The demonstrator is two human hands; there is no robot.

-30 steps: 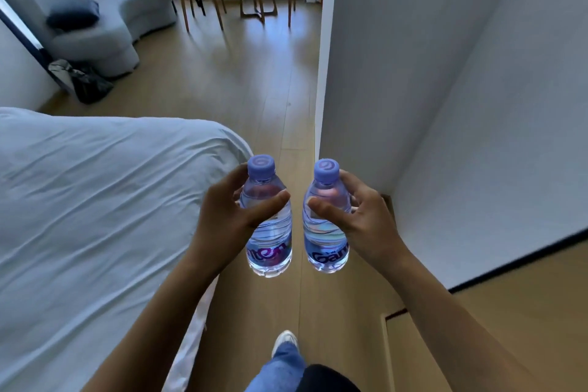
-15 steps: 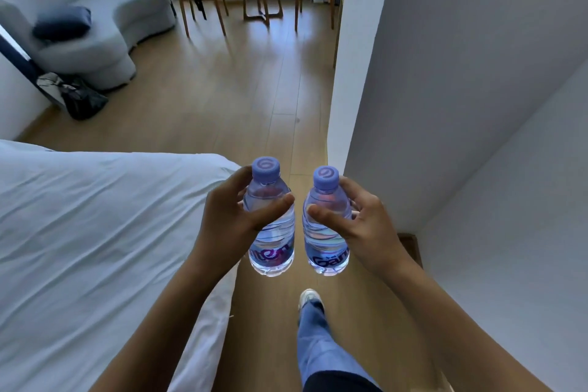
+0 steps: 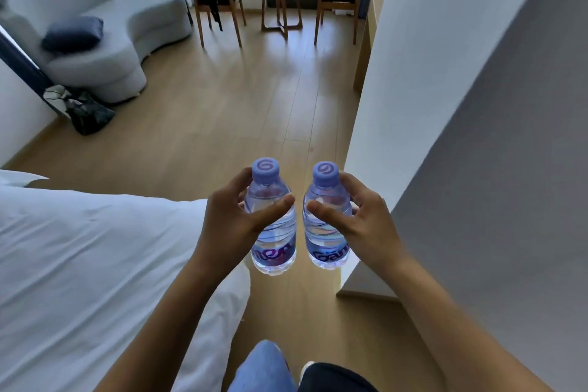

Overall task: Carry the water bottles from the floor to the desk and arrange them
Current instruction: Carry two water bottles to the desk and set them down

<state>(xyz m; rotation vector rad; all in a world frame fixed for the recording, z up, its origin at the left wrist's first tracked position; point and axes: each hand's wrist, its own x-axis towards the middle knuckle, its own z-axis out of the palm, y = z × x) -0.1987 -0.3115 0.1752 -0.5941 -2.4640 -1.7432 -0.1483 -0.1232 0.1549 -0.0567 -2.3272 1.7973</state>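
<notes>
1. Two clear water bottles, both full and capped in purple, were up in the air, upright, close together but apart.
2. The left bottle (image 3: 274,226) sat in the left hand (image 3: 230,226), thumb across its front, fingers wrapped behind its shoulder.
3. The right bottle (image 3: 324,229) was gripped the same way by the right hand (image 3: 369,226), thumb in front.
4. Both bottles hung over the wooden floor (image 3: 222,111), a white bed (image 3: 79,264) left of the left hand, a white wall (image 3: 461,105) right of the right hand.
</notes>
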